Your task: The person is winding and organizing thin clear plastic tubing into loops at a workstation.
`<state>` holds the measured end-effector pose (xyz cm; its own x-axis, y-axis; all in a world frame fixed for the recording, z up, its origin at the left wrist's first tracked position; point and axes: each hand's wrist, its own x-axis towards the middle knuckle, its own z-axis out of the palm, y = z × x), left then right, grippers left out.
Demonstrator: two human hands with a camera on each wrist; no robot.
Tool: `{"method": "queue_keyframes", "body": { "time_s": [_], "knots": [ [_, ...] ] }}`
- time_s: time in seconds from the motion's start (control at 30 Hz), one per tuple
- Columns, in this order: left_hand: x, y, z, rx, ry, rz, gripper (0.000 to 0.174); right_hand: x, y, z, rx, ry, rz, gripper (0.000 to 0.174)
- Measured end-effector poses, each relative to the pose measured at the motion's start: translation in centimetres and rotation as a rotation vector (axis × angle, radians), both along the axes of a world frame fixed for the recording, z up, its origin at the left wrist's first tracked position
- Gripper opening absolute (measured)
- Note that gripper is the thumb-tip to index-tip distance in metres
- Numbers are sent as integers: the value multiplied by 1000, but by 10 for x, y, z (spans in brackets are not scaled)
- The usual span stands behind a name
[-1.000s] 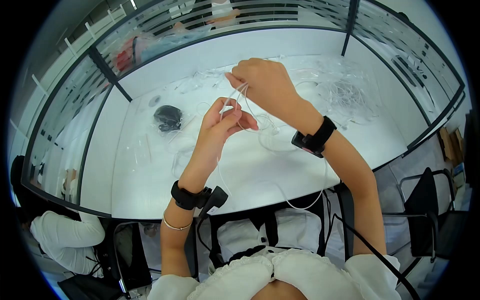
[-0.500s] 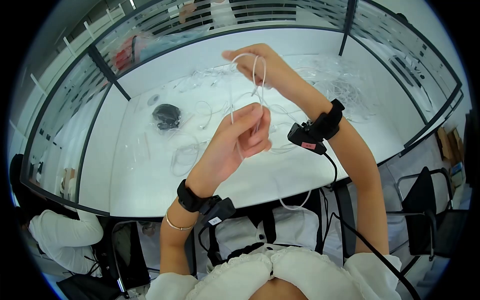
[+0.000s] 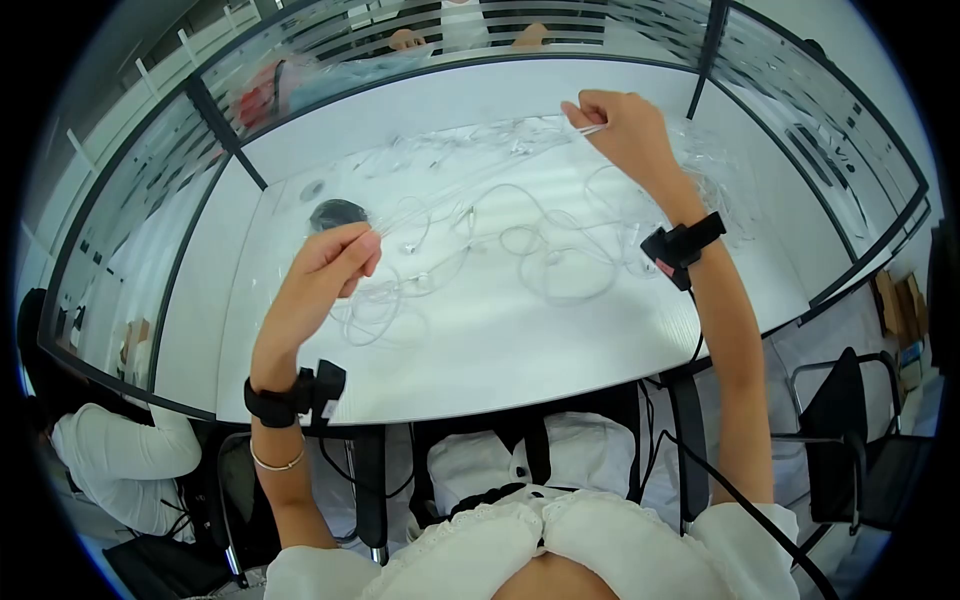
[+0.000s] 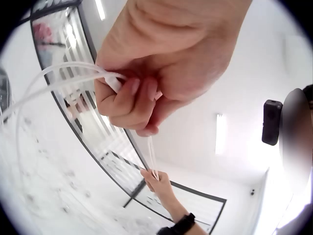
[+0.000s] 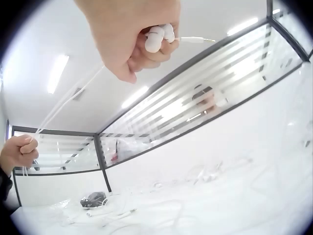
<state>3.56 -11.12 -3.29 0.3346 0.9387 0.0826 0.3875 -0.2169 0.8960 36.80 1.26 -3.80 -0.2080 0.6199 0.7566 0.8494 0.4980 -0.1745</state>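
Observation:
Up at the far right of the head view, my right hand (image 3: 630,130) grips a pair of white earphones. In the right wrist view its two earbuds (image 5: 154,40) and a jack plug (image 5: 193,39) stick out of the fist. My left hand (image 3: 325,265), lower and to the left, pinches the earphone cable (image 5: 49,117), which runs straight between both hands above the table. From the left fist a small white cable piece (image 4: 113,83) pokes out, and a white loop (image 4: 54,87) hangs beside it. Curled fingers hide the rest of the cable.
More white cables (image 3: 565,296) lie looped on the white table (image 3: 480,370), with a coil (image 3: 372,315) on the left. A black item in clear plastic (image 3: 338,212) sits behind my left hand. Glass-topped partitions surround the table. Another person's white sleeve (image 3: 130,460) shows at lower left.
My hands were close together with loose cable loops between them. They have moved apart, left hand to the left and right hand to the right, and the cable between them has straightened.

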Motion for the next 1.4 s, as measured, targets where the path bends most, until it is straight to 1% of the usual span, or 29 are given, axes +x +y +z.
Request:
{"method": "queue_keyframes", "body": {
  "time_s": [0.03, 0.1, 0.2, 0.23, 0.3, 0.37, 0.4, 0.5, 0.6, 0.7, 0.73, 0.83, 0.9, 0.97, 1.0, 1.03, 1.07, 1.1, 1.2, 1.3, 1.33, 1.4],
  "knots": [
    [-4, 3, 2, 29, 61, 4, 32, -1, 3, -5, -5, 0, -13, 42],
    [-10, 5, 1, -10, 119, 11, 32, -5, 10, -17, -18, 2, -37, 44],
    [-19, 1, 2, -85, 158, 61, 33, 8, 30, -32, -40, 173, -75, 50],
    [-22, -2, 1, -111, 161, 82, 33, 16, 36, -37, -71, 241, -120, 52],
    [-33, -5, -4, -38, 167, 108, 34, 39, 45, -43, -129, 373, -215, 58],
    [-44, -6, -8, 24, 159, 98, 33, 64, 44, -41, -211, 346, -283, 59],
    [-38, -11, -4, 8, 137, 76, 33, 72, 43, -40, -251, 333, -315, 60],
    [-31, -14, -6, 21, 198, 72, 32, 84, 44, -41, -121, 353, -302, 60],
    [-32, -17, -6, 39, 168, 99, 31, 92, 35, -26, -190, 277, -358, 60],
    [-30, -24, -5, 104, 235, 145, 30, 94, 24, -18, -185, 193, -365, 56],
    [-32, -24, -6, 155, 226, 149, 29, 98, 25, -24, -220, 148, -320, 53],
    [-43, -16, -6, 316, 156, 284, 28, 108, 29, -56, -298, -4, -168, 43],
    [-45, -10, 11, 343, 103, 352, 29, 107, 17, -77, -320, -133, -41, 38],
    [-45, -1, 24, 431, 102, 389, 28, 86, -5, -54, -740, -137, -122, 36],
    [-43, 3, 31, 510, 155, 388, 28, 88, -5, -61, -718, -82, -101, 38],
    [-41, 7, 35, 589, 208, 386, 28, 88, -4, -64, -681, -122, -114, 39],
    [-43, 13, 36, 624, 253, 377, 26, 88, -7, -65, -704, -120, -105, 39],
    [-45, 16, 36, 593, 250, 364, 26, 87, -11, -63, -724, -117, -98, 39],
    [-41, 23, 40, 545, 230, 326, 25, 85, -16, -55, -966, -279, 100, 43],
    [-21, 23, 47, 577, 211, 297, 24, 78, -23, -51, -1023, -291, 327, 51],
    [-16, 25, 50, 591, 211, 288, 24, 68, -23, -38, -1058, -390, 324, 63],
    [-4, 26, 54, 613, 211, 265, 24, 45, -35, -27, -771, -460, 306, 70]
  ]
}}
